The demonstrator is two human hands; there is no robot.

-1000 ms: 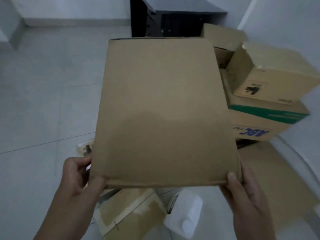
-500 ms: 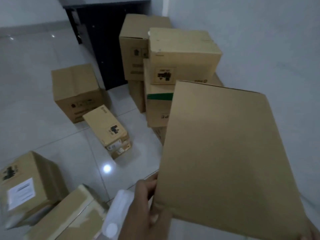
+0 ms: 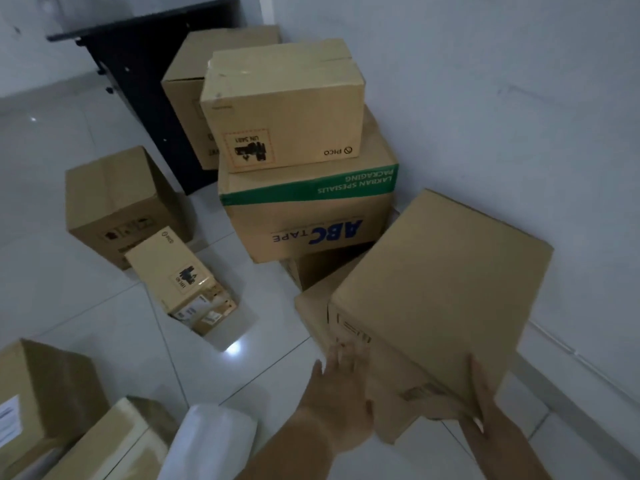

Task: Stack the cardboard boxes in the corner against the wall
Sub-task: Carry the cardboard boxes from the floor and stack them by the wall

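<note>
Head view: eight cardboard boxes show plainly. More cardboard (image 3: pixel 313 306), partly hidden, lies under them at centre right, and its count cannot be told.

The carried box (image 3: pixel 436 292) is plain brown and tilted, at the lower right of the frame, close to the wall (image 3: pixel 502 98) and over the hidden cardboard. Its near face bears thin black lines and a printed strip, both too blurred to read. The left hand (image 3: pixel 341 379) presses flat on that face with its fingers spread. The right hand (image 3: pixel 485 410) grips the near right corner, one digit laid up the face and the rest hidden.

At upper centre stands a stack. An ABC box (image 3: pixel 304 220) has a green band and, upside down, "ABC TAPE" and "LAKBAN SPESIALIS PACKAGING". On it sits a PICO box (image 3: pixel 284 102) with a red-edged "UN 3481" label. A tall box (image 3: pixel 187 81) stands behind, beside a black cabinet (image 3: pixel 145 81).

On the floor (image 3: pixel 104 323) at left are a plain box (image 3: pixel 117 199) and, touching it, a small PICO box (image 3: pixel 173 268) with torn labels. At lower left are a box with a white label (image 3: pixel 41 393), a taped box (image 3: pixel 114 445) and one white bundle (image 3: pixel 211 441).
</note>
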